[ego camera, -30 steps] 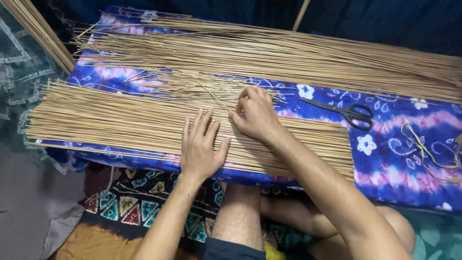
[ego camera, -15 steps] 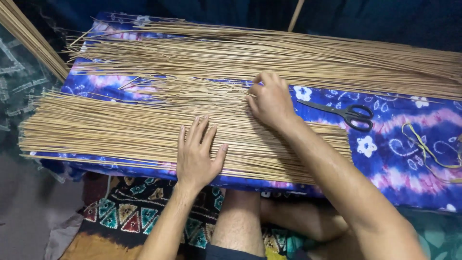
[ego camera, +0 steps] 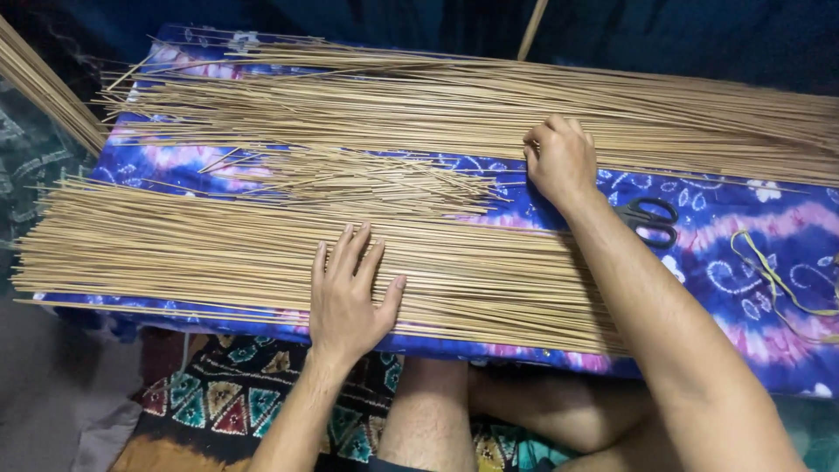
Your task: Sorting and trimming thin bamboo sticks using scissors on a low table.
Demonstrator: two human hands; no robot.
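Observation:
My left hand lies flat, fingers spread, on the near layer of thin tan sticks laid side by side over a blue and purple tie-dye cloth. My right hand reaches across to the far pile of sticks, its fingers curled at the pile's near edge; whether it pinches a stick I cannot tell. A loose scatter of shorter sticks lies between the two piles.
Black-handled scissors lie on the cloth right of my right wrist. A yellow string lies at the far right. More sticks lean at the upper left. A patterned mat and my bare legs are below.
My right hand has moved away from the near layer, up and right to the far pile. The left hand stays flat on the near sticks.

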